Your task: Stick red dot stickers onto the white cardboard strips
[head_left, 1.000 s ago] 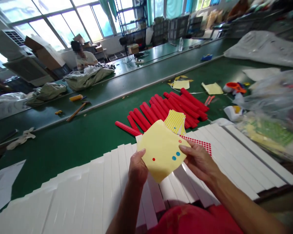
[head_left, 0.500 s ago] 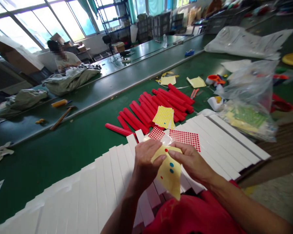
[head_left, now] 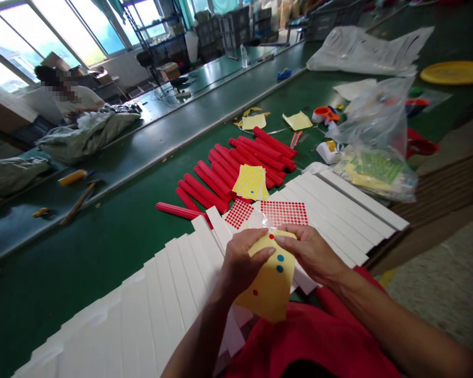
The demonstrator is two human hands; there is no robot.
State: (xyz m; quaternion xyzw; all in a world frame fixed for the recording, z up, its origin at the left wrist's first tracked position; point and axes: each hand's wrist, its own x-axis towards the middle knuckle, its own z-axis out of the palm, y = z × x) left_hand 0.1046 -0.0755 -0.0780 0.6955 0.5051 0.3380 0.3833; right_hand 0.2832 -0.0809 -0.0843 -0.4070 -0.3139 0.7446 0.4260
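Observation:
Between my hands is a yellow paper sheet (head_left: 274, 283) with red and blue dots on it. My left hand (head_left: 244, 260) grips its left side, thumb on top. My right hand (head_left: 309, 252) pinches the upper right part, with the thumb beside a red dot (head_left: 271, 237) near the top edge. Just beyond my hands lie sheets of red dot stickers (head_left: 286, 212) on long white boxes (head_left: 157, 294). A sheet of yellow dot stickers (head_left: 250, 180) rests against a pile of red ribbed tubes (head_left: 216, 173).
A clear plastic bag (head_left: 378, 152) and a tape dispenser (head_left: 327, 114) lie at the right. A hammer (head_left: 79, 202) sits at the left. Beyond the green table (head_left: 130, 215), a person (head_left: 71, 97) sits by a cloth bundle (head_left: 86, 134). A white bag (head_left: 366, 52) lies at the back.
The view has shifted a little to the right, so the table things appear further left. Both hands still hold the yellow sheet, which now faces the camera more fully.

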